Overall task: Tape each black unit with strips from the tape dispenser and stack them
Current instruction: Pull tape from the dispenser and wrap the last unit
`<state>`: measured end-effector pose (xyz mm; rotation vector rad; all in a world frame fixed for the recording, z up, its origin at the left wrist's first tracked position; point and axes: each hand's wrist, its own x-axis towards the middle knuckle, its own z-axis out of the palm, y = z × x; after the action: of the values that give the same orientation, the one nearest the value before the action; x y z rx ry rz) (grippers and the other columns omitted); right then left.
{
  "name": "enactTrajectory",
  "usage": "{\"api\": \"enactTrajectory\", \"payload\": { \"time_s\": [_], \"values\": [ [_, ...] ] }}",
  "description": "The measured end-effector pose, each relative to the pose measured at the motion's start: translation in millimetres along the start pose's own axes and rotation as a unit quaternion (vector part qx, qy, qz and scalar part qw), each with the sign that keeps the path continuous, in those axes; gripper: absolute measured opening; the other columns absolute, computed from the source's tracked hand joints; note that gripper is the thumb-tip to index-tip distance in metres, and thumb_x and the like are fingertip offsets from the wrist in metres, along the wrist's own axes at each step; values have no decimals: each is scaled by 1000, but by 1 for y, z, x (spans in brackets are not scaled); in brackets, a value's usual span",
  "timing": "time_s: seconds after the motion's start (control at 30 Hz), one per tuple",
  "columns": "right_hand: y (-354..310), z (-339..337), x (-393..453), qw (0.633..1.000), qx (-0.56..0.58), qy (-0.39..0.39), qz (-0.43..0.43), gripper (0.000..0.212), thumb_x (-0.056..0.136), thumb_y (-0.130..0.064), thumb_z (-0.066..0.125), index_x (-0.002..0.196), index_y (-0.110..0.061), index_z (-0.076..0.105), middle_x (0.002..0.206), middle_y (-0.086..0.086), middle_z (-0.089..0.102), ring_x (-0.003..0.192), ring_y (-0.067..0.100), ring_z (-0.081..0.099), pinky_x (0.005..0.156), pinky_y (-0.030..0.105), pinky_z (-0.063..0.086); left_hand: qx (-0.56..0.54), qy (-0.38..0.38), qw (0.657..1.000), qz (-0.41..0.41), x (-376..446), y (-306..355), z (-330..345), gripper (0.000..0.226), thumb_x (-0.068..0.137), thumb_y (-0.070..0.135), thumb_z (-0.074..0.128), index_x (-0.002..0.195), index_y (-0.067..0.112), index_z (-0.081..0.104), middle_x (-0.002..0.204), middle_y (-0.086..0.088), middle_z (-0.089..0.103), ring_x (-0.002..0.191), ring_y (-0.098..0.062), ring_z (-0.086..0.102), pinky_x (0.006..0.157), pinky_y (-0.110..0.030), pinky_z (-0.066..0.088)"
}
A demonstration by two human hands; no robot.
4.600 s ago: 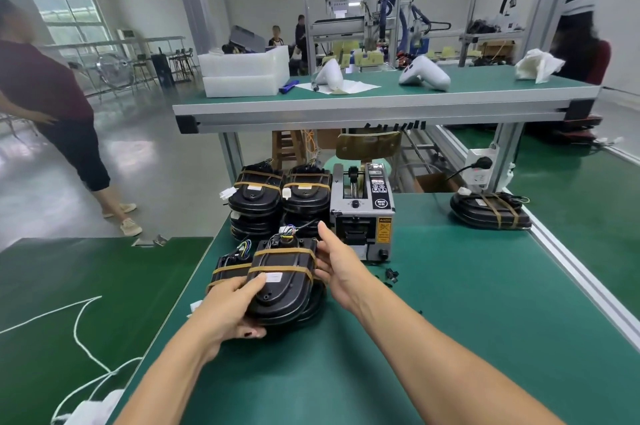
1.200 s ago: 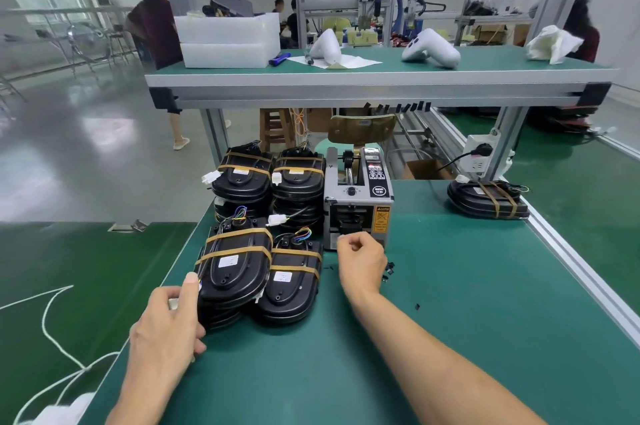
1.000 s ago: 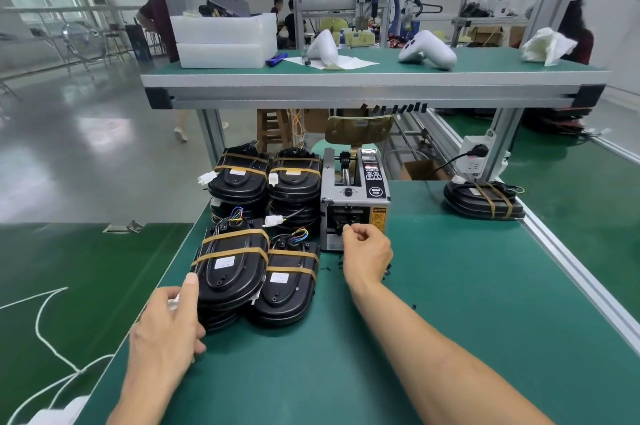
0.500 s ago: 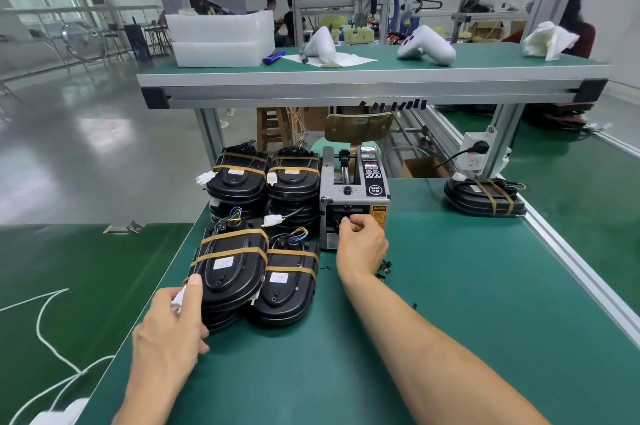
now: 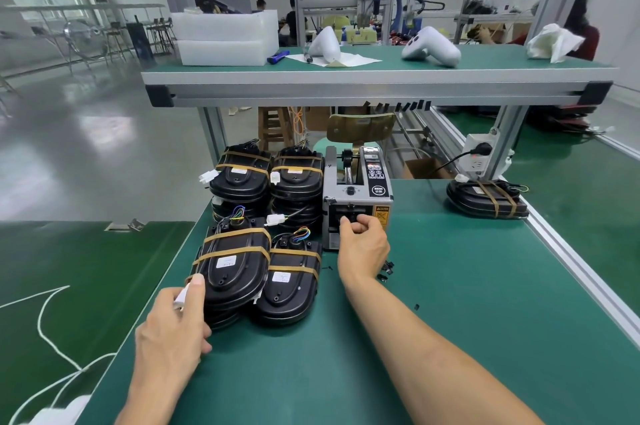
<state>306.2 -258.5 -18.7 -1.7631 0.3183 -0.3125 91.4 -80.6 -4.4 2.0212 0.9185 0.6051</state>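
The right hand (image 5: 363,244) reaches its grip to the tape dispenser (image 5: 356,196) mouth, fingers curled as if pinching a strip too small to see, while the left hand (image 5: 173,331) steadies the nearest stacked black unit (image 5: 235,268) beside it on the table (image 5: 450,286), seemingly for taping.

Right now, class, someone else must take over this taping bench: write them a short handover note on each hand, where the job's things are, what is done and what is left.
Right hand: fingers curled at the outlet of the tape dispenser; whether a strip is in the grip cannot be seen.
Left hand: rests against the near-left stack, thumb on a white connector.
Done: four stacks of black units at the bench's left, the top ones banded with tan tape. One more taped unit lies apart, far right.
Left: pull a strip; no untaped unit is plainly visible, so check the lower layers.
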Motion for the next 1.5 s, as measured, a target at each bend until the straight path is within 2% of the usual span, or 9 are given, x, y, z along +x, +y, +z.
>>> {"api": "enactTrajectory", "payload": {
  "time_s": [0.13, 0.43, 0.67, 0.87, 1.0, 1.13, 1.3, 1.4, 1.5],
  "values": [
    [-8, 2, 0, 999, 5, 10, 31, 3, 93, -29, 69, 91, -29, 71, 83, -13, 70, 85, 16, 65, 73, 32, 52, 3, 2, 1000, 1, 0, 1, 0, 45, 106, 64, 41, 95, 25, 60, 59, 3, 72, 43, -12, 66, 64, -40, 54],
    [21, -26, -34, 991, 57, -38, 117, 13, 84, -20, 66, 74, -22, 74, 57, -11, 71, 69, 6, 67, 60, 23, 42, -10, 10, 1000, -14, 0, -1, -5, 63, 89, 80, 34, 94, 25, 62, 58, 3, 72, 47, -13, 69, 71, -46, 59],
    [12, -43, -28, 995, 63, -40, 64, 16, 88, -19, 66, 74, -22, 73, 61, -7, 72, 67, 9, 68, 65, 26, 49, -17, 27, 999, 13, -5, 7, 0, 55, 93, 77, 38, 96, 27, 59, 59, 9, 72, 47, -10, 67, 71, -43, 54],
    [22, -60, -25, 998, 36, -46, 39, 15, 89, -17, 67, 76, -25, 70, 68, -3, 73, 77, 18, 72, 72, 33, 55, -30, 51, 998, 16, -9, 5, 0, 55, 88, 77, 34, 95, 27, 55, 57, 0, 70, 77, -31, 71, 86, -52, 51],
    [31, -71, -25, 998, 21, -48, 39, 12, 90, -20, 68, 79, -25, 71, 72, -3, 74, 79, 20, 70, 73, 32, 53, -46, 61, 997, 23, -14, 4, 3, 51, 91, 73, 39, 99, 25, 53, 66, -1, 71, 86, -38, 64, 84, -50, 46],
    [36, -80, -25, 998, 14, -60, 29, 12, 90, -20, 70, 80, -26, 74, 73, -6, 75, 81, 16, 73, 79, 33, 56, -88, 137, 985, 58, -25, 13, 6, 43, 90, 63, 47, 108, 25, 44, 61, 5, 65, 77, -31, 55, 79, -43, 37],
    [38, -87, -26, 997, 13, -71, 22, 14, 92, -19, 71, 80, -26, 74, 69, -7, 74, 76, 13, 73, 67, 20, 49, -107, 173, 977, 67, -36, 17, 13, 31, 91, 57, 52, 105, 30, 45, 61, 1, 61, 68, -21, 54, 79, -40, 37],
    [38, -91, -26, 996, 8, -87, 4, 12, 91, -20, 72, 81, -24, 75, 70, -7, 74, 76, 14, 71, 69, 21, 50, -107, 146, 978, 104, -45, 17, 27, 21, 92, 49, 64, 99, 32, 54, 79, 15, 68, 69, -14, 59, 77, -31, 43],
    [37, -93, -28, 993, -2, -117, -21, 11, 90, -20, 73, 80, -24, 74, 72, -6, 74, 74, 13, 68, 73, 28, 53, -103, 4, 981, 167, -53, 21, 52, 22, 94, 27, 79, 100, 45, 67, 84, 17, 70, 73, -8, 67, 71, -17, 52]
  ]
}}
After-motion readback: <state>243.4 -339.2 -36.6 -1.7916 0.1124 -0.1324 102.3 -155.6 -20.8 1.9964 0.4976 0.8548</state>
